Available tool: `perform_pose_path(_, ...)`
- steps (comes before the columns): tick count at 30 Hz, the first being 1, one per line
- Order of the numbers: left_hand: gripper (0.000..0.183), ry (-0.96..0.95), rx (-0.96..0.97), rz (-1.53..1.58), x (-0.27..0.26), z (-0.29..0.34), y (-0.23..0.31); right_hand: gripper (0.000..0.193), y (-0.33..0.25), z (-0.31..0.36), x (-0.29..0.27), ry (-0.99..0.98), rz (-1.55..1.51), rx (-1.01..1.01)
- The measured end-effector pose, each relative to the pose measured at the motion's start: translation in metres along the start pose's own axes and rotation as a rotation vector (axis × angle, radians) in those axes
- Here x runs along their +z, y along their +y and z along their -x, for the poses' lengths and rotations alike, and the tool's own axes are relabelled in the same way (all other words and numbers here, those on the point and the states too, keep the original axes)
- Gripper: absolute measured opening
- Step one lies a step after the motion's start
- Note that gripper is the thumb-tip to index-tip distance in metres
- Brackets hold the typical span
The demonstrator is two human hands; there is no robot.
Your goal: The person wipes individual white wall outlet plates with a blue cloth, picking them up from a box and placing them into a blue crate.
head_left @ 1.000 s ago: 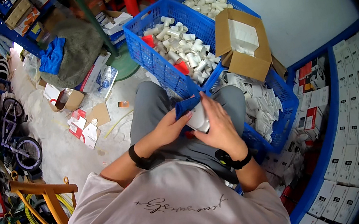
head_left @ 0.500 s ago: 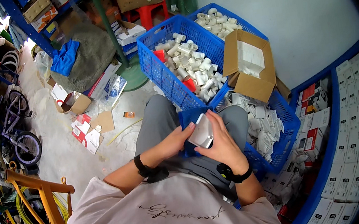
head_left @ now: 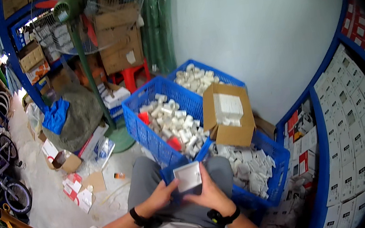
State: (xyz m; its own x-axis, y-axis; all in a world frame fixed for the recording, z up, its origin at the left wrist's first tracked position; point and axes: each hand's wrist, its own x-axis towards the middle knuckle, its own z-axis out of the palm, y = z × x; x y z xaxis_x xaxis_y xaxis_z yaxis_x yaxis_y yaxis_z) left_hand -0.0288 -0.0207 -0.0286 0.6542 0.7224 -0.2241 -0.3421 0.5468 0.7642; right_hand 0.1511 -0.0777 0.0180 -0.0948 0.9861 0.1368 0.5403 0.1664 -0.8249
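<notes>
Storeroom floor [head_left: 55,195] lies cluttered around blue crates [head_left: 164,116]; left hand [head_left: 162,196] and right hand [head_left: 211,192] clasp a white box [head_left: 187,176].

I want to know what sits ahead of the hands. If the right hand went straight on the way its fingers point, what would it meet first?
Probably the small white square box that the right hand already touches; beyond it, the blue plastic crate of white fittings, though depth is unclear.

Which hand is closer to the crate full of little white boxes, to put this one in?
Probably the right hand. Both hands hold the small white box, but the crate of white boxes lies on the person's right, next to that hand. The left hand would have to cross over.
</notes>
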Motion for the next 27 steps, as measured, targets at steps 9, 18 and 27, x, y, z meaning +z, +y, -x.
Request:
perform_pose_path(9, 0.039, -0.059, -0.103, 0.148, 0.013, 0.002, 0.004, 0.089, -0.005, -0.008, 0.001, 0.221, -0.15, 0.056)
perform_pose_path(18, 0.044, -0.156, 0.153, -0.379, -0.009, -0.005, 0.017, 0.084, -0.004, -0.02, -0.012, 0.132, 0.225, 0.009)
perform_pose_path(27, 0.045, -0.242, 0.258, -0.442, 0.011, -0.017, 0.013, 0.092, -0.001, -0.002, -0.005, 0.085, 0.226, 0.046)
